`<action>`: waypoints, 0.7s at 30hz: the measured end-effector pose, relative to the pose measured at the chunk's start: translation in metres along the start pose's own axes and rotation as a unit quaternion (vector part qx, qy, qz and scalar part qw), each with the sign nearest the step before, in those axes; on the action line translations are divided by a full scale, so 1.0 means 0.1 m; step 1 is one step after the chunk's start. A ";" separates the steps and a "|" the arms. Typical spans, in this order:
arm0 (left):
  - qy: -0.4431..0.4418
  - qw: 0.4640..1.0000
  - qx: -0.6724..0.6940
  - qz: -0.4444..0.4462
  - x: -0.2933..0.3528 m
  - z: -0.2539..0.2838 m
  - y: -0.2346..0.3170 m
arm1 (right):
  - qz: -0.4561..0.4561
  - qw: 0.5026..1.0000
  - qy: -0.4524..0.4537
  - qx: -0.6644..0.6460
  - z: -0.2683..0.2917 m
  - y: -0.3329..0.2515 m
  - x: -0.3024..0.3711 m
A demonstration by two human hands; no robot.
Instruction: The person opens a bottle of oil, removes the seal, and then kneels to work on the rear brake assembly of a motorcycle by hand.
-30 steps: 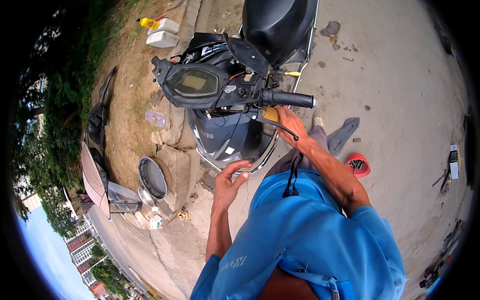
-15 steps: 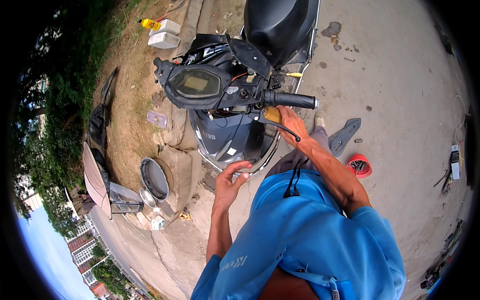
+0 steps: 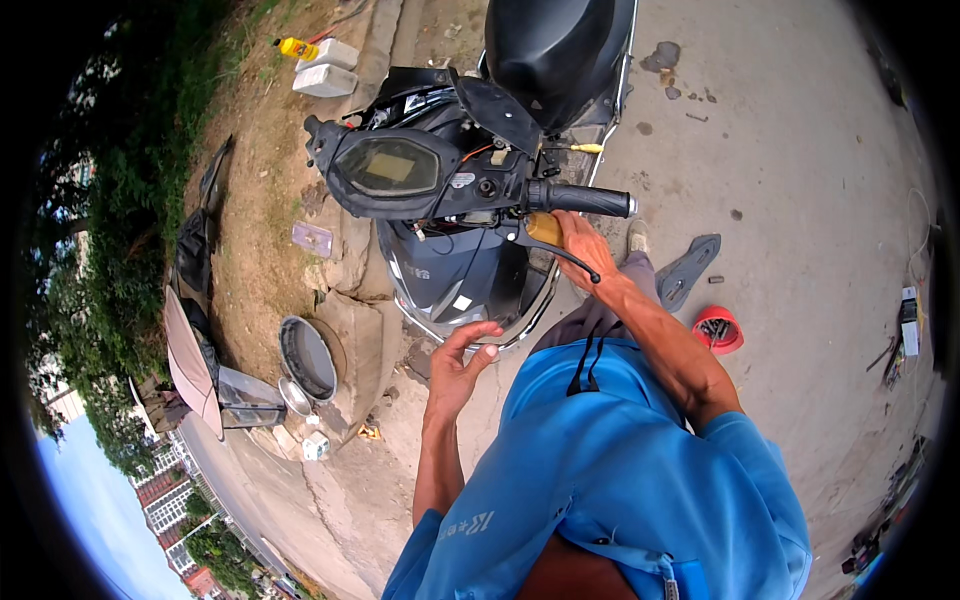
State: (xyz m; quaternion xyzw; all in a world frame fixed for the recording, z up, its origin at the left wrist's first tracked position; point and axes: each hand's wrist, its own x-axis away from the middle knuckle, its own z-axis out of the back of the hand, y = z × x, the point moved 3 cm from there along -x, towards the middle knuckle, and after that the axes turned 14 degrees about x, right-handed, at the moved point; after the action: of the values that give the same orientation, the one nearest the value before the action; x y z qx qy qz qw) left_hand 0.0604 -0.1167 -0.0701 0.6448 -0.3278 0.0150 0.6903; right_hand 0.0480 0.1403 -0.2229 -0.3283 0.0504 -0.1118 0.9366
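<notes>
On the far side of the pavement, a dark scooter with parted panels, the right hand, its grip closed around an amber handle just beside the brake lever, the left hand near the scooter's front, its grip spread, a red bowl at right.

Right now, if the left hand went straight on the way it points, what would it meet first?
Probably the front of the scooter, just past the left hand; depth is unclear, so it might pass above.
</notes>
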 end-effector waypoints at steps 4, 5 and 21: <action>0.001 1.000 -0.002 0.002 0.00 0.00 -0.01 | 0.003 1.000 0.000 0.001 -0.01 0.01 0.00; 0.002 1.000 -0.002 0.004 -0.01 0.00 -0.01 | 0.005 1.000 0.003 0.000 0.00 0.01 0.00; -0.004 1.000 -0.016 0.007 -0.03 -0.06 0.04 | 0.008 1.000 0.010 -0.016 0.04 0.00 -0.01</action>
State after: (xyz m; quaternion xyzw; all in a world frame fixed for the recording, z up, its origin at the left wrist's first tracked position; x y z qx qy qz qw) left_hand 0.0582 -0.1095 -0.0676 0.6319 -0.3352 0.0117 0.6988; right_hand 0.0474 0.1428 -0.2200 -0.3415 0.0643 -0.1067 0.9316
